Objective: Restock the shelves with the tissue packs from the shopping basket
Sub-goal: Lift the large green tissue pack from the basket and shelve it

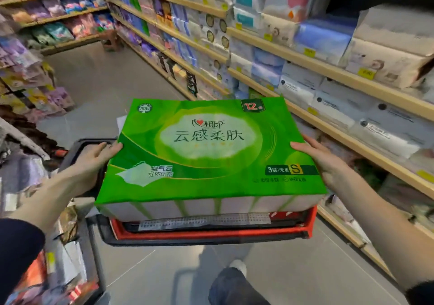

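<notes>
A large green tissue pack [209,149] with white lettering is held flat in front of me, above a red and black shopping basket [211,233]. My left hand [96,156] grips its left edge. My right hand [324,161] grips its right edge, thumb on top. The pack hides most of the basket's inside; only a strip of clear wrapping shows under it. The shelves [328,70] on the right hold white, blue and beige tissue packs.
Wooden shelves run along the right side and far down the aisle. More shelves with colourful bags [42,18] stand at the left. A black cart frame [91,246] with goods is at lower left. My leg and shoe [234,279] stand on the grey floor below the basket.
</notes>
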A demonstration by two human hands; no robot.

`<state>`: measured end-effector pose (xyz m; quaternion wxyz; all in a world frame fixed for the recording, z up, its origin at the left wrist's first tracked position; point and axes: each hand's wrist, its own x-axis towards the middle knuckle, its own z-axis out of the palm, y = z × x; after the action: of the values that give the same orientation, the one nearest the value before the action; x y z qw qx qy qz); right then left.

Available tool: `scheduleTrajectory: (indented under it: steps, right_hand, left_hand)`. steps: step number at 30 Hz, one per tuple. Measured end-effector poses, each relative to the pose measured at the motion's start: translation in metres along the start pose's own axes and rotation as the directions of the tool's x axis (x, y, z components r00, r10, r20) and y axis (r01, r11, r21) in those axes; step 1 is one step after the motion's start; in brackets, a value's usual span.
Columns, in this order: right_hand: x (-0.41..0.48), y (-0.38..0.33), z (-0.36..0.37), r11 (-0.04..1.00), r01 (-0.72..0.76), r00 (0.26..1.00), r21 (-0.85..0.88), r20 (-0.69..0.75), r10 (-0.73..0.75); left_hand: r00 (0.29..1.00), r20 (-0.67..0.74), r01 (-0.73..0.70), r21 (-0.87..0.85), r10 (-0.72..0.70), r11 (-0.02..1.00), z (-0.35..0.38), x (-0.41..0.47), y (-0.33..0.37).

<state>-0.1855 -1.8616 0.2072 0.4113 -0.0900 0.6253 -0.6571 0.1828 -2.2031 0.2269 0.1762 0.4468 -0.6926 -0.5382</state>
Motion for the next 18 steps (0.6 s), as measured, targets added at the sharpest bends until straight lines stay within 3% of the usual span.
scheduleTrajectory:
  steps: [6, 13, 18]
  right_hand:
    - [0.047, 0.001, -0.003, 0.996, -0.037, 0.992, 0.080, -0.117, 0.046]
    - [0.072, 0.011, -0.009, 0.981, 0.000, 0.948, 0.193, -0.313, 0.062]
    - [0.089, 0.042, -0.004, 0.954, 0.073, 0.860, 0.289, -0.502, 0.086]
  left_hand:
    - [0.983, 0.080, 0.176, -0.194, -0.163, 0.965, 0.046, 0.107, 0.012]
    - [0.931, 0.306, 0.221, -0.037, -0.200, 0.975, 0.089, 0.233, 0.036]
    - [0.860, 0.471, 0.185, 0.076, -0.199, 0.980, 0.136, 0.328, 0.040]
